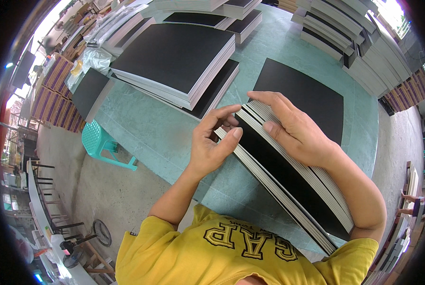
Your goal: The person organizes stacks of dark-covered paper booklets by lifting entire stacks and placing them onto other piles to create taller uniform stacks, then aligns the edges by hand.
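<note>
Black-faced boards with pale grey edges make up the bundle (288,183) that stands on its long edge across the green tabletop (155,128), running from the table's middle toward the person's right elbow. Its upper edges fan slightly under the right hand (295,128), whose flat fingers press down on them with the thumb against the near face. The left hand (212,142) pinches the bundle's near end, thumb on the front board and fingers curled behind. Bare table lies open to the left of the hands, reaching to the table's near edge; to the right, a single black sheet (307,95) lies flat just behind the bundle. A tall stack of black-topped boards (179,61) sits well apart at the upper left, and more pale stacks (360,52) crowd the far right corner. The bundle's lower end is hidden behind the right forearm and yellow shirt (231,251). A turquoise plastic stool (101,142) stands on the concrete floor beside the table. The fisheye rim blurs the striped cartons (51,90) at far left.
</note>
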The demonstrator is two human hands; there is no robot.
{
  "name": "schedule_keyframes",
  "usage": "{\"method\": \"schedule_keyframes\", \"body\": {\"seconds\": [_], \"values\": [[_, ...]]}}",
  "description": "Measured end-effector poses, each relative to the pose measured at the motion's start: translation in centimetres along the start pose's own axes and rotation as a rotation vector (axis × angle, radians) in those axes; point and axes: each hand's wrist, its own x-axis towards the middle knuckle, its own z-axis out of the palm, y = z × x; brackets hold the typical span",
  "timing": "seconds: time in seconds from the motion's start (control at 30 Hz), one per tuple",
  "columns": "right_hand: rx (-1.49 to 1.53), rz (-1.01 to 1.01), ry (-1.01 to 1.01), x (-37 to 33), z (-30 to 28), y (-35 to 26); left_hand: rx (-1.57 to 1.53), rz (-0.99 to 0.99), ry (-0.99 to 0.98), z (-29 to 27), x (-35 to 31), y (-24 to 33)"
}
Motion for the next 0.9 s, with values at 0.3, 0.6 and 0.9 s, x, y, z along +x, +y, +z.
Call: {"method": "schedule_keyframes", "body": {"seconds": [0.3,0.6,0.9], "values": [[-0.108,0.058,-0.070,0.1,-0.5,-0.4,-0.030,-0.009,0.060,0.0,-0.7,0.4],[-0.109,-0.025,-0.028,-0.1,-0.4,-0.2,0.060,0.064,0.051,-0.7,-1.4,-0.3],[-0.122,-0.070,0.003,-0.1,-0.1,0.4,0.006,0.028,0.048,-0.8,-0.9,0.1]]}}
